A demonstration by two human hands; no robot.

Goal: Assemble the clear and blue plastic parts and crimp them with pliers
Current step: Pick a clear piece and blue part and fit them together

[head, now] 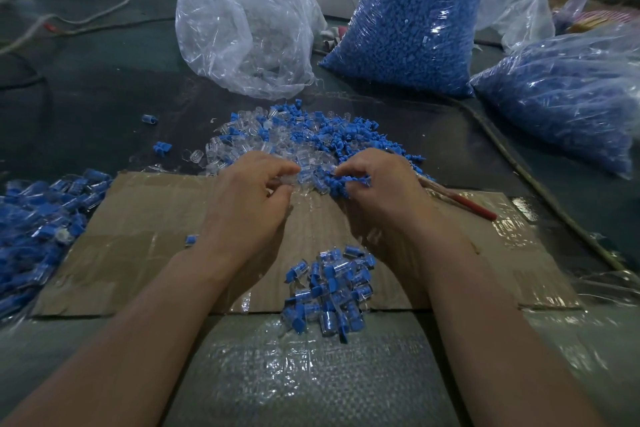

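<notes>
My left hand [252, 191] has its fingers curled, with thumb and forefinger pinching a clear part [288, 181] at the fingertips. My right hand [377, 191] is curled too, its fingertips closed on a blue part [346, 185] just across a small gap from the left grip. Touching both sets of fingertips and spreading away beyond them is the loose heap [311, 135] of clear and blue parts. The pliers [474, 208] run out from under my right palm toward the outer side, red handle showing; I cannot tell whether the palm grips them. Behind both grips, between my forearms, sits a small pile of joined pieces [329, 291] on the cardboard sheet [156, 236]. Far beyond the heap stand a bag of clear parts [242, 28] and a bag of blue parts [408, 31].
</notes>
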